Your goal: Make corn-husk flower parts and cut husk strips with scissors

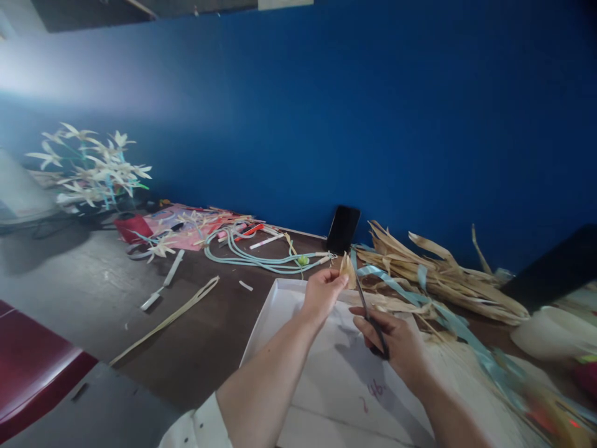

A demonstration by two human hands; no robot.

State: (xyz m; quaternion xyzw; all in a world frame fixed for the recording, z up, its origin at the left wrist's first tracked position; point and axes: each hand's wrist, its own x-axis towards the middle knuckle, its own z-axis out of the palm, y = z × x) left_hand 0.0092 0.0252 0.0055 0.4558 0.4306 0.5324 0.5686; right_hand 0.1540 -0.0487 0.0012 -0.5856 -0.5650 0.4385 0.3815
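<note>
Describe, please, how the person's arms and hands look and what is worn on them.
The left hand and right hand are bare, with no gloves or rings visible. A whitish sleeve with small dark dots covers the upper part of the left arm; no sleeve shows on the right arm.

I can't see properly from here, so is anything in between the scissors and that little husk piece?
Nothing visible is. The scissors in the right hand point up close beside the husk piece in the left hand.
</note>
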